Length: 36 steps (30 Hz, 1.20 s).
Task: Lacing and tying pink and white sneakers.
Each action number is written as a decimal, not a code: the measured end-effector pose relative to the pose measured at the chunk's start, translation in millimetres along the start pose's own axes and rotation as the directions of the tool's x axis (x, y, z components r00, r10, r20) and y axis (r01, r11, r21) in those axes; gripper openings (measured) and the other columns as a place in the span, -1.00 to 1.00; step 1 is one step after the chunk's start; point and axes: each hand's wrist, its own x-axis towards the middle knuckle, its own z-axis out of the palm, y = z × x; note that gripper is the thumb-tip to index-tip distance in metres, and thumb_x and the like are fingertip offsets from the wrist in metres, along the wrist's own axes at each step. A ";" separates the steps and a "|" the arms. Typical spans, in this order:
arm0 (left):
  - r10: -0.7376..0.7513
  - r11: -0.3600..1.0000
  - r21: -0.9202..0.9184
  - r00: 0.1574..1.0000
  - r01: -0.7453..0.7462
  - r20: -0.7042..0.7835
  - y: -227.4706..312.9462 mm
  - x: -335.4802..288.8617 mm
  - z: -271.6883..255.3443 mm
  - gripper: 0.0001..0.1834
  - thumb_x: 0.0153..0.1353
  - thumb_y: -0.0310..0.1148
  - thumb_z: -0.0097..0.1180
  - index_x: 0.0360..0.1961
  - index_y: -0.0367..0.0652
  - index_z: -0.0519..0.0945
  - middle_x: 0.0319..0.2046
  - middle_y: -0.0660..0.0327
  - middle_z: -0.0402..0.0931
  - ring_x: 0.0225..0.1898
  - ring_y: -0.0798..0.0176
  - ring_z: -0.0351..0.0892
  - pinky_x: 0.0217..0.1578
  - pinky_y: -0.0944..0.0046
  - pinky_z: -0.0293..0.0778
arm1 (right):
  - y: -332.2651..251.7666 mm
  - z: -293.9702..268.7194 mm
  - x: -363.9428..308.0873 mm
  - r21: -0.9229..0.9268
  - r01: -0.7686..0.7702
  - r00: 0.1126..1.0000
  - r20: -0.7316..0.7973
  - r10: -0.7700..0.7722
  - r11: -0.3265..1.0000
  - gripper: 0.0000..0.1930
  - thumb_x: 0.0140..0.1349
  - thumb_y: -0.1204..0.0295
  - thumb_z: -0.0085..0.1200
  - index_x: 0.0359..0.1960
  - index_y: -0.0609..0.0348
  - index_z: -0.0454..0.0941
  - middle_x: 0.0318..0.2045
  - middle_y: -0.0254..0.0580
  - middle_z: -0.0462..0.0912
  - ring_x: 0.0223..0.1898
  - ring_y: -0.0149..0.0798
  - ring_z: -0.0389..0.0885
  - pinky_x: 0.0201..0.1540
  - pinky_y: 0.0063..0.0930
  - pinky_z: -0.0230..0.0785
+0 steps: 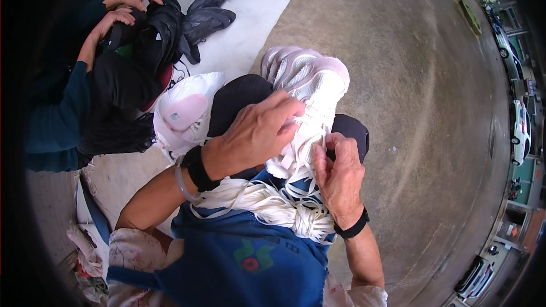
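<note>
A stack of white and pale pink shoe uppers [324,88] lies across my knees, toes pointing away. Over the lace holes of the top upper, my left hand [259,128] has its fingers bent and pinched at a white shoelace [310,118]. On the upper's right edge, my right hand [341,179] is closed, thumb and forefinger pressed together; its fingertips partly hide what they grip. Loose lace ends hang between my hands. In my lap, on a blue apron [227,250], rests a knotted bundle of white shoelaces [267,202].
To the left, another white and pink upper [182,108] lies beside my knee. A co-worker's hands [122,11] handle black uppers [165,28]; more black pieces lie on a white sheet [250,17]. Concrete floor [421,136] stretches right toward parked cars [520,128].
</note>
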 end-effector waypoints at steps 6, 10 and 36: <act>0.099 0.991 0.089 0.994 -0.103 0.046 3.5 -8.4 -1.9 -0.67 0.06 -0.60 0.15 -0.09 -0.20 0.54 -0.29 0.10 0.43 -0.41 0.03 0.57 -0.45 0.17 0.52 | -4.8 -5.8 -5.4 -0.011 -0.063 0.994 0.094 0.064 0.998 -0.71 0.18 0.47 0.18 -0.08 0.21 0.44 -0.30 -0.06 0.51 -0.37 -0.07 0.60 -0.38 -0.31 0.55; 0.119 0.979 0.160 0.991 -0.129 0.068 9.3 -10.9 -4.0 -0.66 0.04 -0.63 0.13 -0.10 -0.21 0.57 -0.27 0.10 0.43 -0.40 0.06 0.59 -0.51 0.17 0.52 | -7.5 -0.6 -8.9 -0.074 -0.005 0.998 0.056 0.009 0.997 -0.64 0.17 0.48 0.16 0.02 0.18 0.44 -0.24 -0.07 0.52 -0.37 -0.06 0.60 -0.40 -0.27 0.53; -0.482 0.584 -0.266 0.591 0.767 0.646 13.9 -54.6 -8.0 -0.62 0.30 -0.18 -0.03 -0.28 -0.36 0.61 -0.47 0.11 0.63 -0.74 0.41 0.47 -0.71 0.38 0.43 | -5.6 -7.9 -14.1 -0.081 0.163 0.985 0.065 -0.158 0.983 -0.61 0.11 0.54 0.20 0.03 0.15 0.54 -0.35 -0.18 0.51 -0.49 -0.26 0.55 -0.49 -0.43 0.49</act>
